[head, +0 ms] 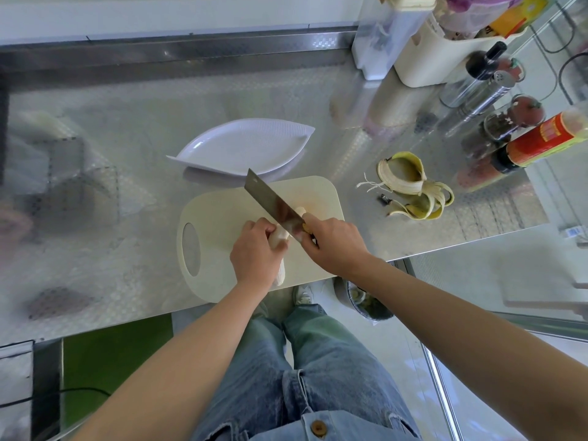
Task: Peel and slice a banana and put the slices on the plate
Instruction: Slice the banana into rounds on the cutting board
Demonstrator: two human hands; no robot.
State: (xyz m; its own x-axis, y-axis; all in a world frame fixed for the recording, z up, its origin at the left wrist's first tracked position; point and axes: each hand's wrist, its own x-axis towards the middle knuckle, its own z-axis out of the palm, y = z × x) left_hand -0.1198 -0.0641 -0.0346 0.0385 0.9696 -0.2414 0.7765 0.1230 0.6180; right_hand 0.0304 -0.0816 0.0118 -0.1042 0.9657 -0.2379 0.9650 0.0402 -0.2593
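Banana (pixel 281 272), peeled, lies on the cutting board (pixel 222 214) by the counter's (pixel 127 160) near edge. Left hand (pixel 256 253) grips it, right hand (pixel 331 241) grips the cleaver (pixel 270 198). Slicing seems under way; the next cut needs fingers clear.

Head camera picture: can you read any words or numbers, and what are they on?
No text here can be read.
Red bottle: yellow print on its label, too blurred to read.
Orange packet: print too blurred to read.
Blue-and-white tag: too small to read.
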